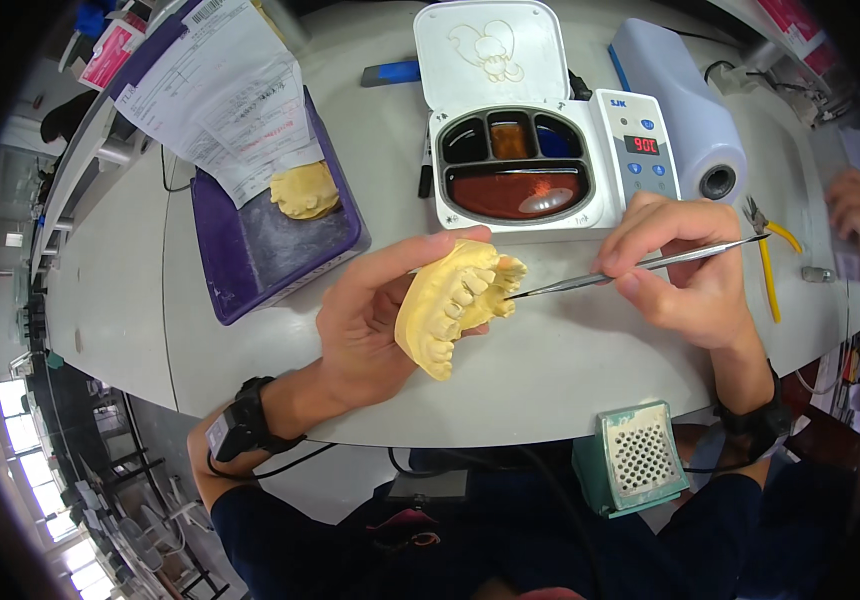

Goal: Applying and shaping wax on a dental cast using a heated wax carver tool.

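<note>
- The yellow tooth cast (435, 300) was in your left hand (370, 330), raised in front of you over the grey table (570, 375), its row of teeth turned toward your right.
- Your left hand was half closed around the cast's back, one digit stretched along the top edge.
- Your right hand (685, 275) was nearly closed, pinching a slim metal tool (570, 285) between thumb and fingers; its pointed tip lay at the inner side of the arch, though you couldn't tell whether it touched.
- Beyond your hands stood a white heating unit (598, 170), its lid (490, 85) tipped back and its four compartments holding dark, amber, blue and reddish-brown material; a red display (640, 146) glowed on its panel.
- To the left sat a purple tray (285, 255) with another yellow cast piece (305, 190) inside and papers (220, 110) lying across its far end.
- To the right of the heater was a pale blue device (675, 110), with yellow-handled pliers (772, 285) nearer you.
- A green box with a perforated face (640, 460) stood at the near edge.
- Another person's hand (855, 205) showed at far right.
</note>
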`<state>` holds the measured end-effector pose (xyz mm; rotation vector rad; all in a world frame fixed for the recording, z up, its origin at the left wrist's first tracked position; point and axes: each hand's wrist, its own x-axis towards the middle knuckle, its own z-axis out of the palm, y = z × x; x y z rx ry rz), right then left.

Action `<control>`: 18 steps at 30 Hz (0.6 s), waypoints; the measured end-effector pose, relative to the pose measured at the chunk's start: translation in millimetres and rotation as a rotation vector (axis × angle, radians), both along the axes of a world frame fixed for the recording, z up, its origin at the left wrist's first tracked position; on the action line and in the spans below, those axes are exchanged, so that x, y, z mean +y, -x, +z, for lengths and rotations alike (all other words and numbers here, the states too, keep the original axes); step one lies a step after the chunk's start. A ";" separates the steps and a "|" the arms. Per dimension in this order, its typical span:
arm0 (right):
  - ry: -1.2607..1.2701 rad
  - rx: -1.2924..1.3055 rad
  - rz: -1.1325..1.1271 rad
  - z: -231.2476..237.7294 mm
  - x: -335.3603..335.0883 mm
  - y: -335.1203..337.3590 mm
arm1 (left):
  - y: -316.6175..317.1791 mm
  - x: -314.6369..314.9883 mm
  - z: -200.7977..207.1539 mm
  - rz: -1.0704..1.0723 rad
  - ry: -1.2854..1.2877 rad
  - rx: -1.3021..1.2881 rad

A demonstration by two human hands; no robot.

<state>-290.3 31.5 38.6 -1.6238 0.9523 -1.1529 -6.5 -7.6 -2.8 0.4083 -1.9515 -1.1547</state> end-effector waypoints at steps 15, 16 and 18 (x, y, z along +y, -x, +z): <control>-0.024 -0.087 -0.101 2.9 -0.2 1.8 | 1.2 -2.5 -4.8 -0.026 -0.045 0.104; -0.005 -0.024 -0.207 3.0 -0.2 2.6 | 1.5 -2.5 -4.4 -0.026 -0.043 0.107; 0.013 0.041 -0.312 1.5 -0.1 2.3 | 2.2 -1.7 -5.0 -0.007 -0.028 0.101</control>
